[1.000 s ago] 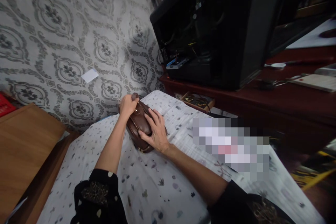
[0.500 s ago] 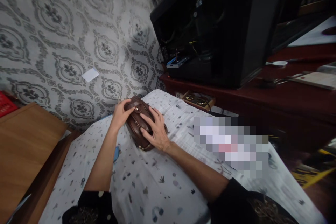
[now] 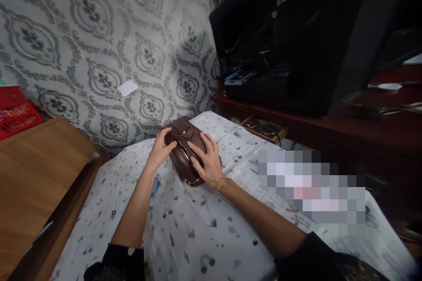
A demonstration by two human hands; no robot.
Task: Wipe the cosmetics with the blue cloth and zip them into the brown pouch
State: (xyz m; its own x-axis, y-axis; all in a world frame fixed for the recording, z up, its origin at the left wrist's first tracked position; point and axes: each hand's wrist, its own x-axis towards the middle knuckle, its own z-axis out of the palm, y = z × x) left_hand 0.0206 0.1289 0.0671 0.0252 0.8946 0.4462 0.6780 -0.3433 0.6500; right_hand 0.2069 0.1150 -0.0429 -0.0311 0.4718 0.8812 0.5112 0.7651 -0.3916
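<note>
A small brown leather bag (image 3: 183, 140) with gold trim lies on a white patterned cloth (image 3: 184, 232) near its far end. My left hand (image 3: 160, 150) grips the bag's left side, fingers curled against the leather. Across the bag's right side my right hand (image 3: 207, 162) lies pressed down, fingers spread over the top and thumb at the lower edge. Both forearms reach forward from dark dotted sleeves at the bottom of the view.
A patterned wall (image 3: 99, 52) with a white card (image 3: 127, 88) stands behind. A wooden table (image 3: 36, 171) and red basket (image 3: 16, 112) are on the left. A black open computer case (image 3: 296, 44) sits on a dark red desk (image 3: 362, 136) on the right.
My left hand has slid from the bag's far top end down to its left side. The right hand has stayed on the bag. The view has shifted left.
</note>
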